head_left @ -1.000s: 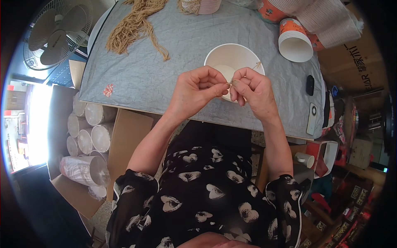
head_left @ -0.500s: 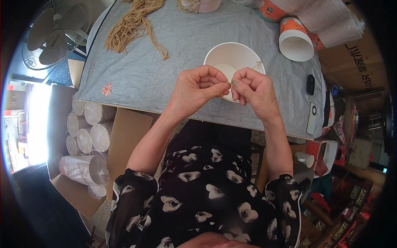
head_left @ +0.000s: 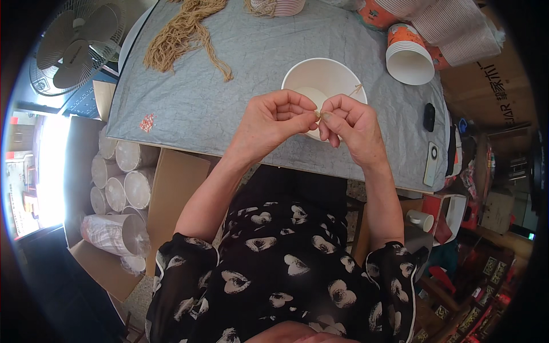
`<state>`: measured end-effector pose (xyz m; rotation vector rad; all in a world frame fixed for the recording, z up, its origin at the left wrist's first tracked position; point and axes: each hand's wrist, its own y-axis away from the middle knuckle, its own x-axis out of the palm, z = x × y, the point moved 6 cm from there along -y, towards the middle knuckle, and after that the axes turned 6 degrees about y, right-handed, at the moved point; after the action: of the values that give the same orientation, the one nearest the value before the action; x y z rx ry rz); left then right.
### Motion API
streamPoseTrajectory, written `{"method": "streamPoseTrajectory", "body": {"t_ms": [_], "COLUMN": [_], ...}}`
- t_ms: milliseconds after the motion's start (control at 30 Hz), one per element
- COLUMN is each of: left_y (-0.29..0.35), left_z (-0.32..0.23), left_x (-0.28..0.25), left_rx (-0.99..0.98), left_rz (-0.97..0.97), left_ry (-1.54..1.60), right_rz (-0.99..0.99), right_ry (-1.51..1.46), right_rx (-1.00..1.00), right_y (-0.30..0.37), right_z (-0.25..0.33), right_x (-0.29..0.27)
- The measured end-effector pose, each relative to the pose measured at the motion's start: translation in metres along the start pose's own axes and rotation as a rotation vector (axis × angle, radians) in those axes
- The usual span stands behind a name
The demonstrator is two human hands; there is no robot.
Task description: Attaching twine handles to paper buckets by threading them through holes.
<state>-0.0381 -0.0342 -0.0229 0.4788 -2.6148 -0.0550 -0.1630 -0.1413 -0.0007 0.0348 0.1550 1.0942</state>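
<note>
My left hand [head_left: 274,123] and my right hand [head_left: 353,124] meet fingertip to fingertip over the near rim of a white paper bucket [head_left: 294,74]. Each is closed in a pinch of thumb and forefinger. A tiny pale bit shows between the tips, too small to name. Just above my right hand, a short tan strand of twine [head_left: 357,89] sticks out by the bucket's right side; whether it runs into my fingers is hidden. The bucket stands upright, and its inside is partly covered by my hands.
A bundle of tan twine [head_left: 177,43] lies on the grey-covered table [head_left: 229,103] at far left. Stacked paper buckets [head_left: 409,57] stand far right. Near the right edge are a black object [head_left: 429,118] and a pale flat object [head_left: 431,164]. A cardboard box [head_left: 177,188] holds white rolls left.
My fingertips have shifted very slightly while staying pinched together over the bucket. Everything else looks the same.
</note>
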Motion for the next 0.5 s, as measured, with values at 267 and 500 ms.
{"method": "streamPoseTrajectory", "body": {"t_ms": [267, 500], "left_y": [0.0017, 0.0029], "left_z": [-0.0006, -0.0036], "left_x": [-0.0009, 0.0014], "left_rx": [0.062, 0.075], "left_rz": [0.023, 0.015], "left_ry": [-0.029, -0.07], "right_rz": [0.021, 0.028], "right_ry": [0.039, 0.054], "right_rx": [0.003, 0.004], "right_y": [0.0004, 0.0001], "right_z": [0.0043, 0.0075], "right_x": [0.0028, 0.0061]}}
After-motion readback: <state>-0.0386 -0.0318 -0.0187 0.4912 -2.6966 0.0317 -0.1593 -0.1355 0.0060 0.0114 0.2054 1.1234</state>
